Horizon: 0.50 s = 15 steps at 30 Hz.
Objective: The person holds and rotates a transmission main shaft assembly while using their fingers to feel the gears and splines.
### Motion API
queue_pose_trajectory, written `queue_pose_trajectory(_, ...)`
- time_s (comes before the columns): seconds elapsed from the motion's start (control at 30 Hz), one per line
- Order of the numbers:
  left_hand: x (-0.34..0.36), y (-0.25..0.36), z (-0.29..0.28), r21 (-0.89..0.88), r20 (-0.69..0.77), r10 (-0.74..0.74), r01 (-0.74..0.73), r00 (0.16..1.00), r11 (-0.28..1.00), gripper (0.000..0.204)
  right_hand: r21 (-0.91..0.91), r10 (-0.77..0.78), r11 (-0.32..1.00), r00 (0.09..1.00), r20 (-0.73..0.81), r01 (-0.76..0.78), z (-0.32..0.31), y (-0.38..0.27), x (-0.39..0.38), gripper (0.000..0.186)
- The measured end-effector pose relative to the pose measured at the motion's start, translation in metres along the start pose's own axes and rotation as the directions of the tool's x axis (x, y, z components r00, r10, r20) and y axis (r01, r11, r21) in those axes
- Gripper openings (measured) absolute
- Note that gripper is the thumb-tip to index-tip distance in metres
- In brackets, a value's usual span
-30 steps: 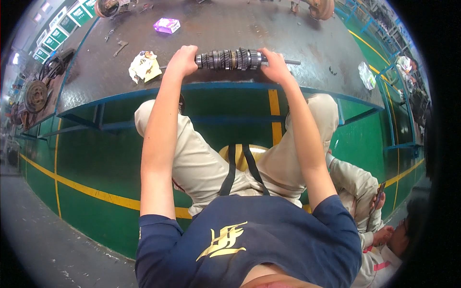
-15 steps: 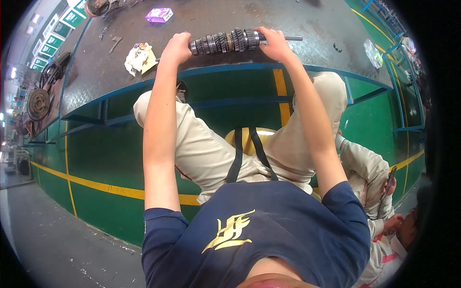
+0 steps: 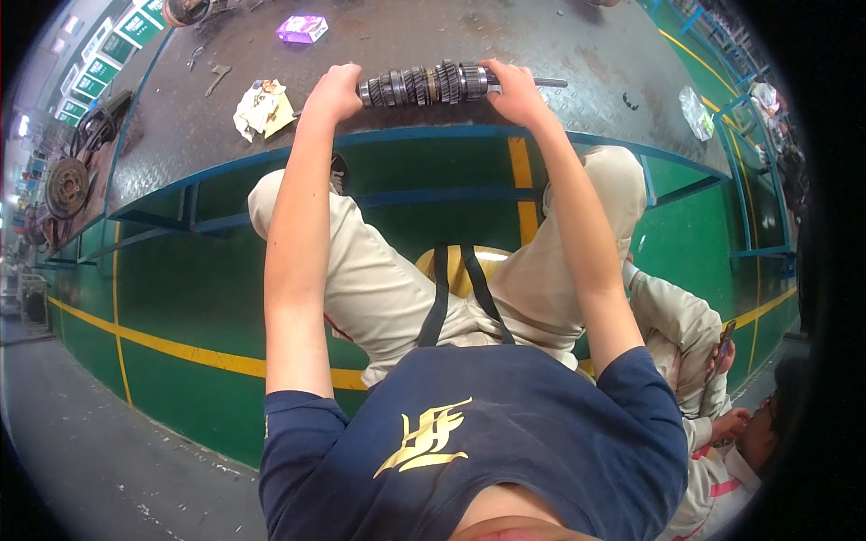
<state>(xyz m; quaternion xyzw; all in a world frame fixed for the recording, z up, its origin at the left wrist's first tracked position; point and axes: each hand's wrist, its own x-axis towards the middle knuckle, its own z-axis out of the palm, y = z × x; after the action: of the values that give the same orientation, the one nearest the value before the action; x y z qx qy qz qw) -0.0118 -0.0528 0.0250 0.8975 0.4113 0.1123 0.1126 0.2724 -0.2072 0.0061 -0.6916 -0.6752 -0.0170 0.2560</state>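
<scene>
A dark steel gear shaft [image 3: 429,86], with several toothed gears along it, lies lengthwise left to right at the near edge of the metal workbench [image 3: 397,41]. My left hand [image 3: 338,92] is closed around its left end. Toward the right end, my right hand [image 3: 513,94] grips it, the thumb on the near side. A bare length of shaft sticks out to the right past that hand. My fingers are partly hidden behind the shaft, and I cannot tell whether the shaft touches the benchtop.
Crumpled paper [image 3: 262,110] lies left of my left hand. Farther off are a purple box [image 3: 302,29] and a small metal tool [image 3: 216,79]. A plastic bag [image 3: 695,114] sits at the bench's right end. A person [image 3: 708,388] holding a phone sits close on my right.
The view has shifted slightly. Both hands keep their hold on the gear shaft, which stays nearly in the same place over the bench edge.
</scene>
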Motion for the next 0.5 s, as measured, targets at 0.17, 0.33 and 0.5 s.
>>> queue_pose_trajectory(0.17, -0.0003, -0.0003, -0.0015, 0.041, 0.014, 0.008, -0.009, 1.0, 0.999, 0.026, -0.003, 0.007, 1.0, 1.0, 0.014, -0.007, -0.0016, -0.0035, 0.0008, 0.049)
queue_pose_trajectory(0.33, -0.0033, 0.0054, -0.0073, 0.016, 0.036, -0.035, 0.034, 0.999, 0.999, 0.023, -0.032, 0.014, 0.999, 1.0, 0.014, -0.014, 0.002, -0.0037, 0.0, 0.049)
queue_pose_trajectory(0.5, -0.0042, 0.0068, -0.008, 0.02, 0.02, -0.005, 0.005, 1.0, 1.0, 0.02, -0.06, 0.019, 0.998, 1.0, -0.005, -0.019, 0.0006, -0.0061, -0.0009, 0.05)
